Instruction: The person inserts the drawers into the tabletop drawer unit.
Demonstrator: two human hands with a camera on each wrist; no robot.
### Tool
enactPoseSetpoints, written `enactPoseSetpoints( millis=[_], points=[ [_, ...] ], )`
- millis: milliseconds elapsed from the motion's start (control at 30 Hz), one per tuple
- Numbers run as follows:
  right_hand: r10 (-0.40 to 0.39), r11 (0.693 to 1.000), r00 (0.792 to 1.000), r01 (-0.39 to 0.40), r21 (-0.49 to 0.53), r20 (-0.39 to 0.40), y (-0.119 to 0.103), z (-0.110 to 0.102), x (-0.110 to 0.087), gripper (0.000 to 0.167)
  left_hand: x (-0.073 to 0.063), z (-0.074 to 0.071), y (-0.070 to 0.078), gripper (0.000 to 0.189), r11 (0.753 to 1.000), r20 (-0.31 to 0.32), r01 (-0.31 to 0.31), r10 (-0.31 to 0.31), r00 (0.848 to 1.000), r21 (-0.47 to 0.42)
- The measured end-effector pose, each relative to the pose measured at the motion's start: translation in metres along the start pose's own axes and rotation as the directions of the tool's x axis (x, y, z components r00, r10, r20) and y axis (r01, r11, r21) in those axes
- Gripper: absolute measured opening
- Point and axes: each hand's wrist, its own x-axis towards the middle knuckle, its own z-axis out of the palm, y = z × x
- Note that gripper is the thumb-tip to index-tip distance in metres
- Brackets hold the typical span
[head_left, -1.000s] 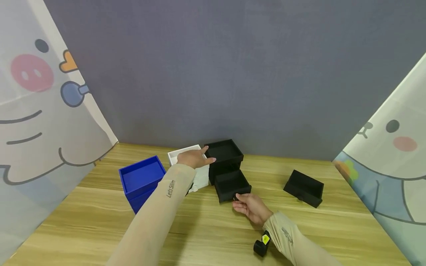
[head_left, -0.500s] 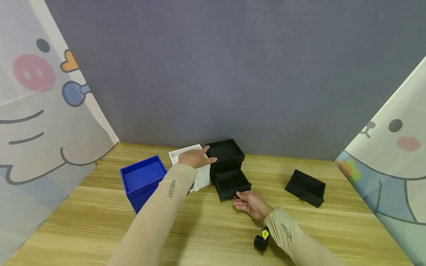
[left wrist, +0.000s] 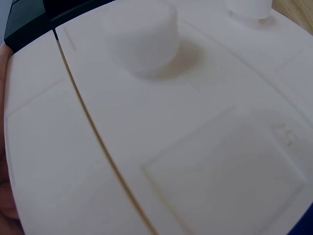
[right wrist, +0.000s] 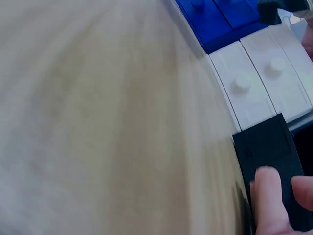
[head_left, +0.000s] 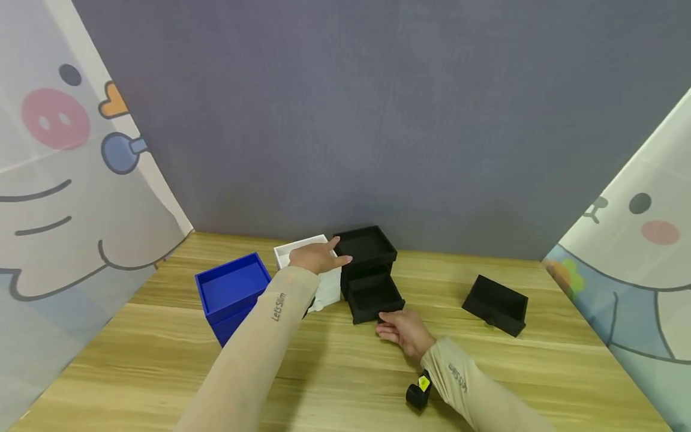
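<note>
A small black cabinet [head_left: 367, 245] stands at the back, with its lower drawer [head_left: 372, 298] pulled out at the front. My right hand [head_left: 403, 331] pinches that drawer's front at the knob, which the fingers hide. In the right wrist view, a fingertip and thumb [right wrist: 303, 191] lie against the black drawer front [right wrist: 268, 147]. My left hand [head_left: 315, 258] reaches over the white cabinet [head_left: 327, 291], its extended fingers at the left side of the black cabinet. The left wrist view looks closely at white drawer fronts with a round knob [left wrist: 142, 36].
A blue cabinet [head_left: 232, 287] stands left of the white one. A separate black drawer [head_left: 496, 305] lies on the wooden table [head_left: 345, 372] at the right. Behind the table rises a grey panel [head_left: 367, 120]. A black wrist device [head_left: 418, 395] hangs under my right sleeve.
The black drawer has slid slightly inward, toward the cabinet, with my right hand following it. My left hand has kept its place.
</note>
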Motion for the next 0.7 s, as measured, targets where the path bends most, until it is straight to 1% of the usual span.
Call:
enactPoseSetpoints(
  millis=[100,200,300,500,700],
  points=[
    [-0.029,0.999,0.998,0.030,0.020,-0.062,0.004,0.003,-0.003,0.018,0.001,0.000,0.000,0.076,1.000,0.001,0.005,-0.005,1.000,0.009],
    [-0.060,0.998,0.994,0.063,0.027,-0.094,0.007,0.005,-0.005,0.020,0.002,0.001,0.000,0.076,1.000,0.002,0.005,-0.005,1.000,0.013],
    [-0.079,0.997,0.989,0.080,0.006,-0.125,0.008,0.007,-0.005,0.021,0.003,0.001,-0.001,0.076,1.000,0.005,0.005,-0.005,1.000,0.010],
    [-0.091,0.996,0.983,0.093,0.000,-0.162,0.009,0.013,-0.001,0.017,0.004,0.001,-0.003,0.077,1.000,0.009,0.002,-0.002,1.000,-0.008],
    [-0.129,0.992,0.972,0.129,-0.015,-0.197,0.009,0.013,0.003,0.013,0.003,0.000,-0.002,0.076,1.000,0.004,-0.012,0.012,1.000,-0.013]
  ],
)
